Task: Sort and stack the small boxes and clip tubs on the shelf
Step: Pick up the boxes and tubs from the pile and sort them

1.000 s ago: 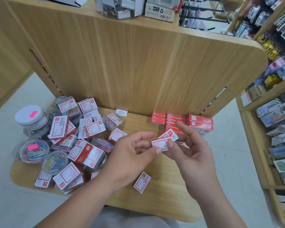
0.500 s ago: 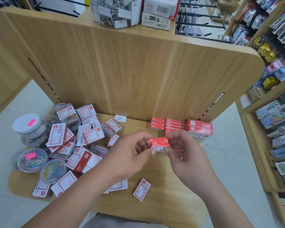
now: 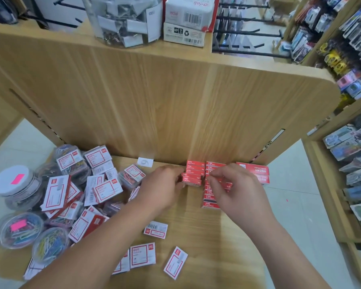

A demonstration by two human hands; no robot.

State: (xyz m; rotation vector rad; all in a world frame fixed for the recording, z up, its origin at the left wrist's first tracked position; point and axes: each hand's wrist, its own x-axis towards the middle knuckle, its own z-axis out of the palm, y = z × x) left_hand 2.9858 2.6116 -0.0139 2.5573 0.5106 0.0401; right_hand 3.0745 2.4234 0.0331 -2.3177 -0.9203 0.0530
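Observation:
Small red boxes stand in stacks (image 3: pixel 194 171) against the back panel of the wooden shelf (image 3: pixel 196 226). My left hand (image 3: pixel 165 188) grips the left end of the left stack's lower boxes. My right hand (image 3: pixel 236 188) pinches a small red box (image 3: pixel 219 181) on top of the middle stack (image 3: pixel 211 200). Two larger red boxes (image 3: pixel 255 173) sit at the right of the stacks. On the left lies a jumble of white-and-red boxes (image 3: pixel 56 191) and clear clip tubs (image 3: pixel 19 228).
Three loose white-and-red boxes (image 3: pixel 175 262) lie near the shelf's front edge. A white-lidded tub (image 3: pixel 13 184) stands at the far left. Above, a clear jar of binder clips (image 3: pixel 123 19) and a carton (image 3: pixel 188 19) sit on the upper shelf. Racks of goods (image 3: pixel 346 142) line the right.
Both hands moved forward from mid-shelf to the red stacks at the back panel, carrying the small red box there. The view tilted and moved closer.

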